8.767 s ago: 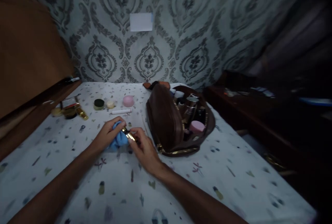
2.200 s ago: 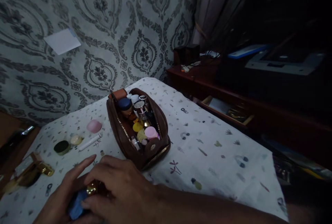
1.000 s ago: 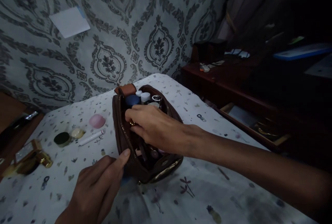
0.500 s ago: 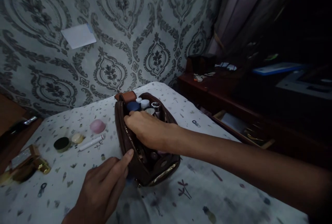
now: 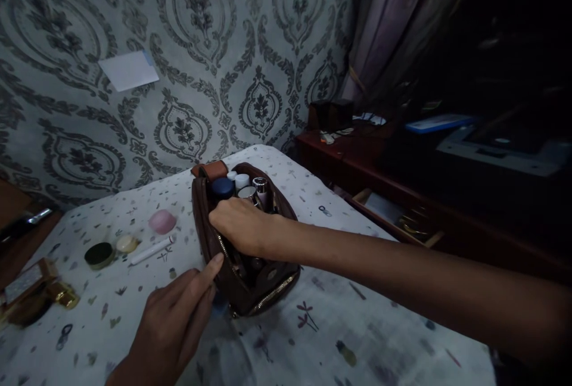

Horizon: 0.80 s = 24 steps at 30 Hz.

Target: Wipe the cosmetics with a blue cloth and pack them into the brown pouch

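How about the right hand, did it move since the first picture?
Yes: the right hand moved right, away from the white stick, into the brown bag.

Grey damask-patterned wallpaper covers the wall [image 5: 261, 55] beyond the far edge of the white printed cloth [image 5: 375, 320]. Right edge: dark red-brown cabinet [image 5: 370, 174], drawer [image 5: 434, 237] partly open. Tied curtain [image 5: 379, 34] beyond the far-right corner. Lighting: dim.
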{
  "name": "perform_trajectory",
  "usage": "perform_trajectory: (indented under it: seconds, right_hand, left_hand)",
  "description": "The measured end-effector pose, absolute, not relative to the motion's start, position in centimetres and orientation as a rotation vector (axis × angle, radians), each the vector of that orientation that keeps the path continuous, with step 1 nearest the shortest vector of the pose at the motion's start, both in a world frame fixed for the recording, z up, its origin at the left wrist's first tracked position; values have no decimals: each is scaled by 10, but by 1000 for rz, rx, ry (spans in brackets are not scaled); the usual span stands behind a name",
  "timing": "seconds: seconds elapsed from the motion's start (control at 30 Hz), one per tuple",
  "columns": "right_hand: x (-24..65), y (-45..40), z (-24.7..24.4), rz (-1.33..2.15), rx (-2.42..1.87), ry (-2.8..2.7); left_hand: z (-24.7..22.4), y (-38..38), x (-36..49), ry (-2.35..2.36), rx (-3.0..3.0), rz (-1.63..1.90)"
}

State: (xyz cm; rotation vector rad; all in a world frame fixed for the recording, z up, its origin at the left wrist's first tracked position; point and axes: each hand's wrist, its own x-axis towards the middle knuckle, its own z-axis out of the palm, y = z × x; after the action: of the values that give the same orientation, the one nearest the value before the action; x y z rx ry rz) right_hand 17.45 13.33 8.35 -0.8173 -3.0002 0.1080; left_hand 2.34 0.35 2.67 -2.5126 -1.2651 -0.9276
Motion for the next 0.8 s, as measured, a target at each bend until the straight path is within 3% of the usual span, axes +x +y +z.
perform_trajectory:
  seconds: [0.13, 0.4, 0.8]
  right_hand:
    - [180, 136, 79, 153, -763, -2943]
    - [209, 134, 86, 612, -805, -2362]
    - [241, 120, 82, 698, -681, -2118]
  left_hand:
    - [24, 3, 18, -1261, -2528, -901]
    - [26, 6, 23, -1225, -2508, -921]
    - [13, 0, 11, -1445, -2400, -921]
